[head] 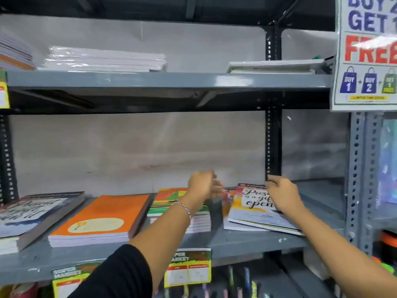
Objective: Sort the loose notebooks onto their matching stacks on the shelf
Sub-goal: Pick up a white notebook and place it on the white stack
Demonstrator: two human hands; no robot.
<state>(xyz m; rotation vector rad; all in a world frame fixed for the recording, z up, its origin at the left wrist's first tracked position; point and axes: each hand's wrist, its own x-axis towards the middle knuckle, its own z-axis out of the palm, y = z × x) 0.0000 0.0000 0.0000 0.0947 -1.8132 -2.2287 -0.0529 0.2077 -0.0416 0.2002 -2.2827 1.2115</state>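
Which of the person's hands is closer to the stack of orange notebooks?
The left hand. It hovers above the green-and-orange stack just right of the orange notebooks. The right hand rests farther right, on the lettered notebook.

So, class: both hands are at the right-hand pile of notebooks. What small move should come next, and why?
Probably square that pile: the right hand rests on the top script-cover notebook, which lies askew over those beneath it. The left hand hovers beside it, blurred.
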